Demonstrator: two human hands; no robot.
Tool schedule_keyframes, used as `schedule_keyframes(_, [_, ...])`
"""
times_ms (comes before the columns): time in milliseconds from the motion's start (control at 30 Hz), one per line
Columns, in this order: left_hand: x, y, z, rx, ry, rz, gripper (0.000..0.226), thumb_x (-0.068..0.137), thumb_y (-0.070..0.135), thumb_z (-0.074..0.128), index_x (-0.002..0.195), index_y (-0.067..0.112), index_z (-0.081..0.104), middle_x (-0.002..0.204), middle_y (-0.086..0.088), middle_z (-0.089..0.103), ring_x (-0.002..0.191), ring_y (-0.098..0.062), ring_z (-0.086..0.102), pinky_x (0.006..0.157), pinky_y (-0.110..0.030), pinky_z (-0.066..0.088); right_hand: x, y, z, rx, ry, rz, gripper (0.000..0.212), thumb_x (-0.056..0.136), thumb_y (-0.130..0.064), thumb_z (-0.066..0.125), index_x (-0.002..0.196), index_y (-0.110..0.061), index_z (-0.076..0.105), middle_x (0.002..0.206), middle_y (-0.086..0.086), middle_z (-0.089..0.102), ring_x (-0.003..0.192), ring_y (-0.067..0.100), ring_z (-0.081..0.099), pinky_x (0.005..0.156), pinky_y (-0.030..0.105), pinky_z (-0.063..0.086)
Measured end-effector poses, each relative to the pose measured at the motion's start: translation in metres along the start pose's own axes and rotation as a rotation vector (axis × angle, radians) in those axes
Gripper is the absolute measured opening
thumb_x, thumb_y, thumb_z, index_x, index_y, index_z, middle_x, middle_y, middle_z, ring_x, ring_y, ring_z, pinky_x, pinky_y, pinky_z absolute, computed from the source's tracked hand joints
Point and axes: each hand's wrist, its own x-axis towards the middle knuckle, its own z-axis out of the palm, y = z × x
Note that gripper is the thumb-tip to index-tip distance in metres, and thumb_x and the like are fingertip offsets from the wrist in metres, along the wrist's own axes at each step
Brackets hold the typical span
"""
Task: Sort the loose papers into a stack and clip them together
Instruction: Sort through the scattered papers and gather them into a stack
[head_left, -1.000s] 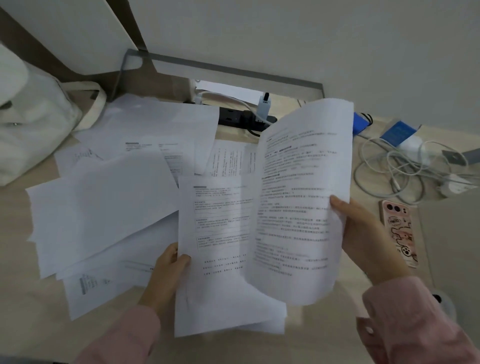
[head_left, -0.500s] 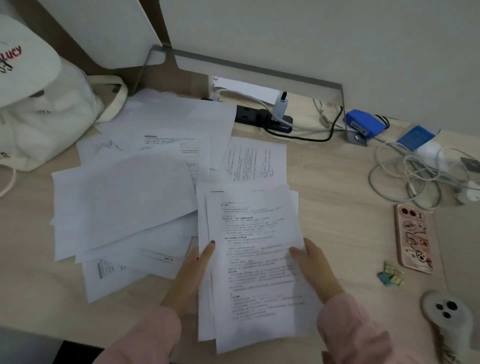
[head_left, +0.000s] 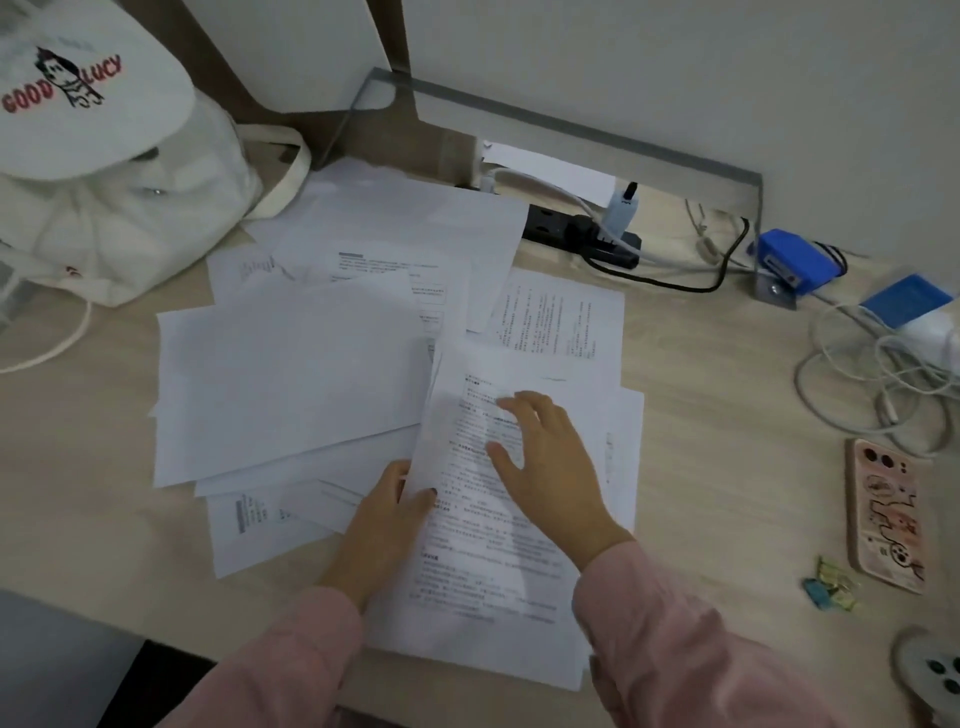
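At the far left a white bag (head_left: 104, 218) leans on the tabletop (head_left: 727, 415), and its strap lies against the back sheets of the loose papers (head_left: 291, 374). These are fanned out in overlapping layers at several angles across the left and middle. Pulling one sheet from that spread could drag its neighbours along, or catch on the strap.

The left hand (head_left: 384, 514) pinches the left edge of the stack (head_left: 493, 561), with the thumb on the top page. The stack lies in front of the person, and its sheets are visibly out of square, with corners showing on the right side. The right hand (head_left: 545, 457) is spread flat on the top page, pressing it down, so the two hands are close together on the same pile. If the flat hand slides while the other one holds, the top page could skew or crease. The stack's near end also lies close to the tabletop's front edge, so a push towards the person might tip pages off.

Further right, the small coloured clips (head_left: 831, 587) lie well apart from the pile, beside a phone (head_left: 885, 514). Reaching for them means one hand has to let go, and the unsquared sheets could shift before being clipped.
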Motion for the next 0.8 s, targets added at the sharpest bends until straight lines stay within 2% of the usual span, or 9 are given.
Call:
schedule_keyframes(133, [0.002, -0.007, -0.021, 0.335, 0.230, 0.129, 0.036, 0.091, 0.028, 0.052, 0.126, 0.025, 0.046, 0.116, 0.005, 0.057, 0.102, -0.015, 0.057, 0.087, -0.033, 0.047, 0.027, -0.029, 0.032, -0.011, -0.111, -0.047, 0.052, 0.090, -0.028, 0.053, 0.137, -0.009, 0.040, 0.147, 0.014, 0.035, 0.137, 0.029, 0.031, 0.115, 0.038, 0.026])
schedule_keyframes(233, [0.014, -0.016, -0.051, 0.635, 0.436, 0.342, 0.044, 0.087, 0.026, 0.059, 0.129, 0.015, 0.050, 0.135, -0.004, 0.048, 0.125, -0.025, 0.046, 0.096, -0.037, 0.042, 0.032, -0.021, 0.045, -0.089, -0.240, 0.015, 0.059, 0.093, -0.035, 0.046, 0.145, -0.016, 0.024, 0.156, 0.009, 0.013, 0.144, 0.023, 0.012, 0.117, 0.032, 0.010])
schedule_keyframes(367, [0.045, -0.019, -0.085, 0.917, 0.385, 0.389, 0.071, 0.086, 0.046, 0.056, 0.142, 0.008, 0.034, 0.155, -0.015, 0.022, 0.144, -0.030, 0.020, 0.113, -0.039, 0.023, 0.024, -0.004, 0.057, -0.185, -0.346, 0.022, 0.067, 0.094, -0.040, 0.042, 0.148, -0.021, 0.008, 0.159, 0.006, -0.004, 0.146, 0.022, -0.001, 0.117, 0.031, 0.004])
schedule_keyframes(433, [0.059, -0.018, -0.092, 0.987, 0.305, 0.324, 0.077, 0.088, 0.053, 0.048, 0.147, 0.010, 0.022, 0.158, -0.015, 0.010, 0.146, -0.028, 0.010, 0.113, -0.038, 0.024, 0.022, 0.001, 0.060, -0.200, -0.335, 0.009, 0.068, 0.094, -0.044, 0.038, 0.149, -0.023, 0.004, 0.159, 0.004, -0.007, 0.146, 0.020, -0.004, 0.117, 0.029, 0.000])
schedule_keyframes(500, [0.067, -0.015, -0.094, 1.064, 0.225, 0.297, 0.075, 0.088, 0.050, 0.048, 0.145, 0.006, 0.026, 0.154, -0.022, 0.018, 0.142, -0.034, 0.023, 0.099, -0.044, 0.044, 0.021, 0.004, 0.061, -0.211, -0.323, -0.006, 0.068, 0.094, -0.048, 0.036, 0.148, -0.024, 0.002, 0.158, 0.002, -0.009, 0.146, 0.019, -0.005, 0.115, 0.027, -0.003])
schedule_keyframes(533, [0.070, -0.013, -0.096, 1.123, 0.201, 0.330, 0.071, 0.086, 0.048, 0.053, 0.138, 0.002, 0.039, 0.146, -0.029, 0.033, 0.133, -0.040, 0.040, 0.081, -0.046, 0.054, 0.021, 0.004, 0.061, -0.218, -0.325, -0.011, 0.068, 0.094, -0.050, 0.033, 0.148, -0.024, 0.001, 0.158, 0.002, -0.009, 0.146, 0.019, -0.005, 0.113, 0.025, -0.005])
schedule_keyframes(633, [0.074, -0.019, -0.100, 1.334, 0.168, 0.365, 0.053, 0.082, 0.043, 0.051, 0.109, 0.000, 0.064, 0.110, -0.033, 0.064, 0.091, -0.041, 0.068, 0.033, -0.033, 0.049, 0.020, 0.006, 0.063, -0.232, -0.310, -0.024, 0.077, 0.082, -0.062, 0.015, 0.148, -0.023, 0.006, 0.159, 0.005, -0.003, 0.146, 0.022, 0.000, 0.111, 0.026, -0.005])
schedule_keyframes(733, [0.077, -0.020, -0.102, 1.508, 0.189, 0.483, 0.042, 0.071, 0.015, 0.066, 0.108, -0.003, 0.058, 0.102, -0.035, 0.066, 0.081, -0.040, 0.071, 0.026, -0.026, 0.041, 0.020, 0.009, 0.067, -0.206, -0.287, -0.028, 0.082, 0.077, -0.061, 0.010, 0.148, -0.022, 0.010, 0.158, 0.007, 0.002, 0.146, 0.025, 0.004, 0.112, 0.029, -0.002])
schedule_keyframes(800, [0.076, -0.015, -0.105, 1.533, 0.191, 0.509, 0.040, 0.070, 0.005, 0.061, 0.109, -0.004, 0.057, 0.099, -0.034, 0.067, 0.077, -0.039, 0.071, 0.025, -0.026, 0.041, 0.020, 0.010, 0.067, -0.219, -0.302, -0.021, 0.083, 0.074, -0.062, 0.004, 0.148, -0.024, 0.004, 0.158, 0.004, -0.004, 0.146, 0.021, -0.002, 0.111, 0.027, -0.005])
